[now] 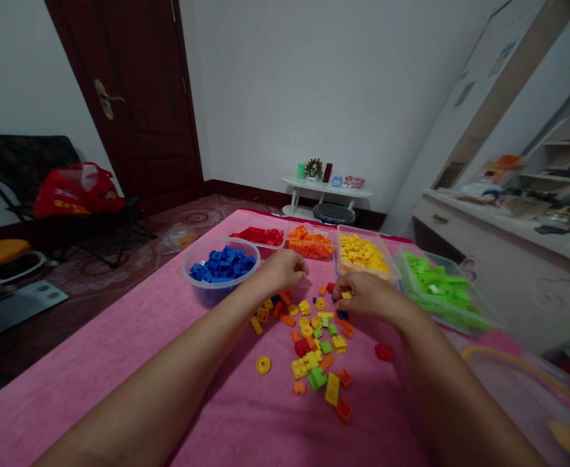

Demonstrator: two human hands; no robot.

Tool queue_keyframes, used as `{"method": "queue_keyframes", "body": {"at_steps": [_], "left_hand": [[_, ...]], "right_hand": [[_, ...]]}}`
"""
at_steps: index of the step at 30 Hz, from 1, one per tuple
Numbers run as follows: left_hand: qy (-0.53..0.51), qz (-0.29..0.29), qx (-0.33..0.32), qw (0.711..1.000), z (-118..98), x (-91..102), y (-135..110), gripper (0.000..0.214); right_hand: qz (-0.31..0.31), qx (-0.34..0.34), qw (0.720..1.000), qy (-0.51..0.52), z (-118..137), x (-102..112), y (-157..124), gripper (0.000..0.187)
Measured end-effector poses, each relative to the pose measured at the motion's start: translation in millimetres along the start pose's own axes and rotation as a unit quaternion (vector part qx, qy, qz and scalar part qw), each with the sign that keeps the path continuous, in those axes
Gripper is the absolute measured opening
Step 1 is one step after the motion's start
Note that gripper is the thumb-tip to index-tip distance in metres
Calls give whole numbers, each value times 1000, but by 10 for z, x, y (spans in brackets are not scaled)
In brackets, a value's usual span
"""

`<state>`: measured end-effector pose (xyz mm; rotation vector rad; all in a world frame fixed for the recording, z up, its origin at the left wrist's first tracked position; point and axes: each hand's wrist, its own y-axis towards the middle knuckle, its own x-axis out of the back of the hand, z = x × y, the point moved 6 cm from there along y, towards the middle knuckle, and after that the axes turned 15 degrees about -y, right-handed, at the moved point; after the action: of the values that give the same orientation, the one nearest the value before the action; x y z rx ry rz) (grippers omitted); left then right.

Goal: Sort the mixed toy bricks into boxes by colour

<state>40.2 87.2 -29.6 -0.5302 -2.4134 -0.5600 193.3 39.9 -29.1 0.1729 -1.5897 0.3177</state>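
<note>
My left hand [288,268] is closed, held over the table just in front of the orange bricks [310,241]. Whatever its curled fingers hold, if anything, is hidden. A small yellow building brick [346,295] shows between the pinched fingers of my right hand [368,294], which is low in front of the box of yellow bricks [362,251]. Between and below both hands lies a loose pile of mixed building bricks [312,360] in yellow, orange, green, red and blue. A yellow ring-shaped piece [263,364] lies apart to the left, and a red brick [384,352] to the right.
Blue bricks [226,264] fill a round tub at the left; red bricks [258,236] sit in a tray at the back. At the right stands a box of green bricks [440,285]. A pink cloth [133,363] covers the table. Beyond is a low white stand [326,187].
</note>
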Motion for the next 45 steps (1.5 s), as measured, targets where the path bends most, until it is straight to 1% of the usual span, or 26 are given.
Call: {"method": "queue_keyframes", "body": {"at_steps": [2,5,7,9,11,13,15,16,18,19,20,21,22,23,24,26,27,28,29,30,32,35,40,43,44,45], "left_hand": [[5,28,5,1000,32,-62,-13,19],[9,56,10,998,37,-117,-49,22],[10,72,25,997,30,-136,-75,23],[10,84,40,996,21,-141,-93,23],[20,87,46,995,12,-133,-96,23],[43,80,43,995,6,-113,-86,23],[74,59,42,995,7,-80,-74,23],[95,40,44,994,9,-56,-71,23],[143,-1,52,988,10,-15,-79,23],[170,-15,57,984,8,-6,-88,24],[195,-19,66,978,10,-11,-101,24],[217,-12,76,973,15,-30,-115,25],[236,4,87,968,20,-58,-130,26],[251,22,98,963,25,-88,-144,27],[262,39,106,958,26,-114,-158,27],[272,59,112,954,15,-151,-173,27],[273,63,109,954,6,-161,-175,27],[273,63,105,954,1,-167,-173,27],[273,64,102,954,2,-172,-170,27],[273,65,99,955,7,-175,-165,27],[270,63,95,956,23,-173,-154,26],[267,58,87,958,20,-156,-143,25],[271,77,91,955,-15,-170,-163,24],[267,63,99,957,30,-168,-164,21],[258,53,99,960,53,-158,-154,20],[242,37,96,965,71,-140,-139,19]], "right_hand": [[-20,1,1000,14,59,31,5,16],[-42,28,998,33,268,3,17,20],[-53,44,997,32,404,-70,33,21],[-47,60,996,46,496,-169,54,20],[-35,74,992,92,526,-240,77,15],[-26,66,982,176,484,-246,98,13],[-25,30,956,290,382,-205,115,18],[-34,2,936,351,314,-176,120,20],[-61,-47,884,461,189,-136,123,23],[-72,-64,860,501,140,-135,123,23],[-77,-76,843,527,103,-149,126,23],[-74,-83,836,538,79,-177,131,22],[-63,-85,843,527,69,-213,140,21],[-53,-84,863,496,65,-248,150,19],[-46,-79,891,445,68,-277,161,17],[-53,-61,950,300,96,-302,182,12],[-67,-52,972,220,120,-298,188,11],[-81,-47,985,146,148,-291,192,12],[-92,-47,991,83,176,-285,193,14],[-95,-50,994,35,200,-283,192,16],[-87,-56,994,-19,234,-286,187,18],[-77,-57,994,-48,244,-283,176,20],[-85,-58,993,-64,229,-301,168,21],[-124,-68,989,-35,212,-283,177,20],[-143,-74,987,1,191,-263,181,18],[-161,-80,982,59,159,-241,187,16]]}}
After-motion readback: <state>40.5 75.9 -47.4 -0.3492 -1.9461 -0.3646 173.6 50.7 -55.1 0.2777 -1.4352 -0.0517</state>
